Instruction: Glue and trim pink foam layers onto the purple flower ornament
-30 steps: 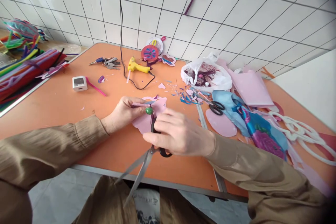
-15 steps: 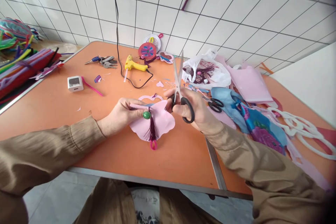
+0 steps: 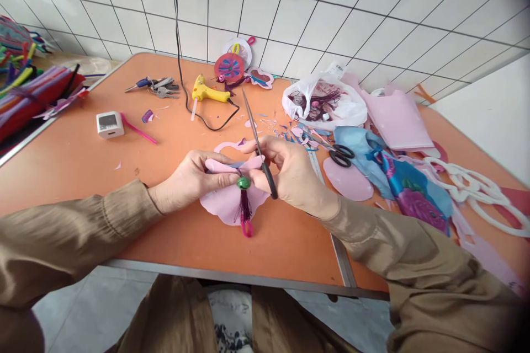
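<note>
My left hand (image 3: 188, 179) pinches the left side of a pink felt piece (image 3: 223, 209) with a scalloped edge, its top folded over toward me. A green bell (image 3: 243, 182) with a dark purple tassel (image 3: 245, 204) hangs over its front, and a bright pink loop (image 3: 247, 228) shows below the tassel. In my right hand (image 3: 290, 174) is a pair of black-handled scissors (image 3: 256, 132), blades together and pointing up and away. The thumb and fingers of that hand also hold the right side of the felt. A pink cut-out strip (image 3: 227, 146) lies just behind.
A yellow glue gun (image 3: 209, 92), keys (image 3: 159, 87) and a white box-shaped device (image 3: 110, 124) lie at the back left. Finished felt ornaments (image 3: 230, 68) rest by the wall. Rightward are a plastic bag of tassels (image 3: 327, 105), other scissors (image 3: 342, 155), felt scraps (image 3: 348, 179) and patterned cloth (image 3: 422, 196).
My right hand has moved left onto the felt's right side, and the scissor blades have closed. The felt's top edge is now folded down, and the bell sits slightly further right.
</note>
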`<state>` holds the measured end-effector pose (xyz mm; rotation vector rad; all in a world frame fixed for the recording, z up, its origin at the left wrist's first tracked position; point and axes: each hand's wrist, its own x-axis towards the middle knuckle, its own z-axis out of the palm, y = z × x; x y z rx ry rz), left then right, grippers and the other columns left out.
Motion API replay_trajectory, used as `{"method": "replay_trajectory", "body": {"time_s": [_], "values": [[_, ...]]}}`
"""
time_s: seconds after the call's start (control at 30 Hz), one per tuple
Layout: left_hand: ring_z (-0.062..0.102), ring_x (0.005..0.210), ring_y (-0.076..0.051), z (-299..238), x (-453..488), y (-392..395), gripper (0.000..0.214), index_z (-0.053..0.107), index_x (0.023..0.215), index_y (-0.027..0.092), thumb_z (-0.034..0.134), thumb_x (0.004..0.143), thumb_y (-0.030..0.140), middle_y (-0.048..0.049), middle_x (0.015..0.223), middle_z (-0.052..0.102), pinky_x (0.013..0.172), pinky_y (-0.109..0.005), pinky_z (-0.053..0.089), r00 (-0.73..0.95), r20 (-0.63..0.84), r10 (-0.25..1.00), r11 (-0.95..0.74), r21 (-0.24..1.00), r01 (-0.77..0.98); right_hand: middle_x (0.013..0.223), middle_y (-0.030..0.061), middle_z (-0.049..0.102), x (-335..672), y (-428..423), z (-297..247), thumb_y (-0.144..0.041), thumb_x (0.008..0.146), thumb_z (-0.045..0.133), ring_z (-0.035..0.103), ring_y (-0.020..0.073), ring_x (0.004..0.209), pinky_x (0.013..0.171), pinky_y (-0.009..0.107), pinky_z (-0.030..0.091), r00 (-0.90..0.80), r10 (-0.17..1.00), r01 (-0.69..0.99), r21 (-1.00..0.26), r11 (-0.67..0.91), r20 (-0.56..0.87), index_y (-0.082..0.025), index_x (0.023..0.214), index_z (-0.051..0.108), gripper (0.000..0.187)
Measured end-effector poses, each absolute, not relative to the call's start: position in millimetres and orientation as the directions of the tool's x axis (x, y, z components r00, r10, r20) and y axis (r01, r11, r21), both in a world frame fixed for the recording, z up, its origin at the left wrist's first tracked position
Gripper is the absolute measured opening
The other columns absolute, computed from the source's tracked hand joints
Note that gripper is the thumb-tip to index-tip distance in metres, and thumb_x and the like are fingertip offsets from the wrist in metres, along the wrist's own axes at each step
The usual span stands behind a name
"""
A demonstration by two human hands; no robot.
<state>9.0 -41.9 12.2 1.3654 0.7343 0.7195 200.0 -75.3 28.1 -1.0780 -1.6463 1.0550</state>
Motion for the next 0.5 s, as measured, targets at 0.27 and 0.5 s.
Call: {"method": "replay_trajectory", "body": {"time_s": [0.27, 0.5], "values": [[0.063, 0.055, -0.014, 9.3, 5.7, -37.6, 0.023, 0.079, 0.071, 0.014, 0.088, 0.062, 0.033, -0.0055, 0.068, 0.074, 0.052, -0.023, 0.049, 0.588, -0.110, 0.802, 0.223, 0.967, -0.124, 0.071, -0.0018, 0.060, 228.9, -59.6, 29.1, -0.036, 0.076, 0.074, 0.059, 0.0124, 0.065, 0.064, 0.027, 0.049, -0.338, 0.898, -0.006, -0.955, 0.297, 0.282, -0.020, 0.096, 0.062, 0.028], [0.058, 0.051, -0.011, 8.5, 4.1, -32.9, 0.017, 0.076, 0.063, 0.014, 0.089, 0.060, 0.024, -0.0017, 0.061, 0.069, 0.049, -0.021, 0.047, 0.593, -0.081, 0.801, 0.307, 0.907, -0.290, 0.086, 0.0075, 0.066, 256.7, -40.8, 5.3, -0.075, 0.075, 0.057, 0.062, 0.0177, 0.076, 0.069, 0.032, 0.048, -0.636, 0.733, 0.092, -0.920, 0.381, 0.241, -0.017, 0.105, 0.065, 0.066]]}}
